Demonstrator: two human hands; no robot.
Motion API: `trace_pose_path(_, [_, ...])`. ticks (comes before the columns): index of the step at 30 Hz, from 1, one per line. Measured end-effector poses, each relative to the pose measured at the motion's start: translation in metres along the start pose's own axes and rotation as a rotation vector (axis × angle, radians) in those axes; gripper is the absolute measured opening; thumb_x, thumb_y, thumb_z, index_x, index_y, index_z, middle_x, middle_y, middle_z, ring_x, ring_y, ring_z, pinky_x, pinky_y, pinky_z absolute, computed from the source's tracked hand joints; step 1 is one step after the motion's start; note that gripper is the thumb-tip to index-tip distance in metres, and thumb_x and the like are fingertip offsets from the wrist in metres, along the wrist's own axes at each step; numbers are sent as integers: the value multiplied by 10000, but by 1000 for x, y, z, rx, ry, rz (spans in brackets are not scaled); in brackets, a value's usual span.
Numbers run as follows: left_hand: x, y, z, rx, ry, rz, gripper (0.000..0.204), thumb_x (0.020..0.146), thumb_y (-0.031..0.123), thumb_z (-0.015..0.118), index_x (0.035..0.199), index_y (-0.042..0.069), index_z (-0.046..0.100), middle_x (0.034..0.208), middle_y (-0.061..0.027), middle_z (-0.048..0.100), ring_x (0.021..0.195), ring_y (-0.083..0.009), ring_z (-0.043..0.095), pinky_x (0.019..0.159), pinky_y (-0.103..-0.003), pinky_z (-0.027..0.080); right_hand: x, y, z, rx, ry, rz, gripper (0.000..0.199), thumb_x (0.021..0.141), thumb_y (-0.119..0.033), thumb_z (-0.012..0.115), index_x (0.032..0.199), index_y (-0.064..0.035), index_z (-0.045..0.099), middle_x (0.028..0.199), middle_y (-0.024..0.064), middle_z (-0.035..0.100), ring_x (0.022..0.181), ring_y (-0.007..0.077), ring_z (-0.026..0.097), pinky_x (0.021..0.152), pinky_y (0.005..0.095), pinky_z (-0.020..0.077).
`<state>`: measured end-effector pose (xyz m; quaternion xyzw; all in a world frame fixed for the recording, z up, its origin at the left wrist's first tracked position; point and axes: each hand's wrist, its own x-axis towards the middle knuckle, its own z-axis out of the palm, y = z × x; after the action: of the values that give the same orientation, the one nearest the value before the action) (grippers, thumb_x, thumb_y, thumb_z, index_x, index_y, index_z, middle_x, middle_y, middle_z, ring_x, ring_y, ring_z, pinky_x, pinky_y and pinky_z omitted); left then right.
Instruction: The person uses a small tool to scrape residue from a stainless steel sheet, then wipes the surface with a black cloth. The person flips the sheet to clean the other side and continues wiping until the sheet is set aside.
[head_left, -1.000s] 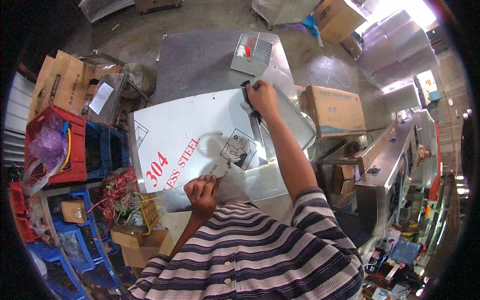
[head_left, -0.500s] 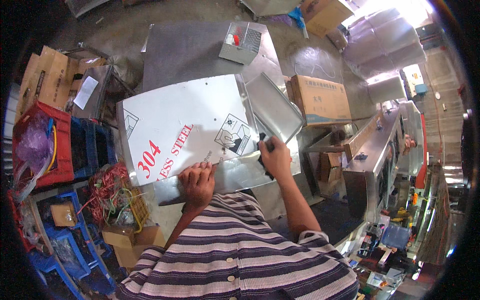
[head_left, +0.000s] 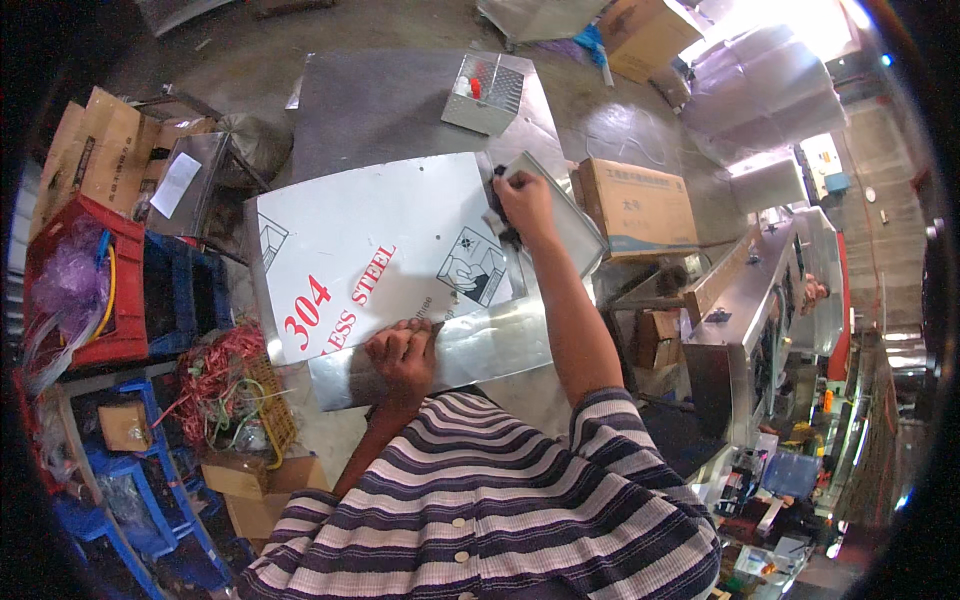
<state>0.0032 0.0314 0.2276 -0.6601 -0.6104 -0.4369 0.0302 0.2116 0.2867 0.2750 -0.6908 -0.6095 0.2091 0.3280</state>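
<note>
1. Head view: right hand (head_left: 527, 203) is closed, fingers pinching a small black object (head_left: 500, 188); most of it is hidden, so its exact kind is unclear.
2. Left hand (head_left: 403, 357): fingers bent, knuckles up, touching the near edge of a large white film-covered metal panel with red and black print (head_left: 375, 235). Can't tell if it grips that edge or just presses on it.
3. Panel lies flat, between and ahead of the hands: near edge at the left hand, far right corner beside the right hand. Most of its face extends forward and left of the left hand.
4. Black object is at the panel's right edge, under the right fingers; actual contact is hard to make out.
5. Bare shiny metal strip (head_left: 487, 345) runs to the right of the left hand, on the body side of the white film.
6. Shallow grey metal tray (head_left: 572, 222) sits just right of the right hand, which covers part of it along with the forearm.
7. Ahead of both hands: grey sheet-metal table (head_left: 375, 105), and on it a silver open-topped metal box with red and white items inside (head_left: 483, 118).
8. Further right of the right hand: brown cardboard carton (head_left: 637, 207).
9. Well left of the left hand: red plastic crate (head_left: 120, 325) with purple plastic film (head_left: 68, 285), dark blue plastic crate (head_left: 188, 335) beside it, tangled red twine (head_left: 215, 372) nearer.
</note>
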Motion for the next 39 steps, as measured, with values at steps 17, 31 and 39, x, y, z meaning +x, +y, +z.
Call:
trace_pose_path(17, [3,-3,1,148,30,72,224,776,124,914,947,95,772,929,-31,699,971,-259,659,906,-449,491,-250,163,2,-39,71,192,325,997,-293,680,1164,-14,682,1073,235,670,981,424,656,865,475,527])
trace_pose_path(31, [3,1,-2,267,0,65,249,767,91,916,975,46,787,942,-48,672,1007,-252,623,872,-413,529,-231,303,-91,-11,352,707,506,985,-472,676,959,33,659,898,227,727,808,388,692,779,439,536])
trace_pose_path(39, [0,4,1,301,-9,18,274,770,87,913,1009,44,787,947,-55,671,1015,-259,628,900,-413,523,-238,335,-89,4,379,569,421,990,-381,672,896,23,602,795,239,654,748,399,664,708,463,510])
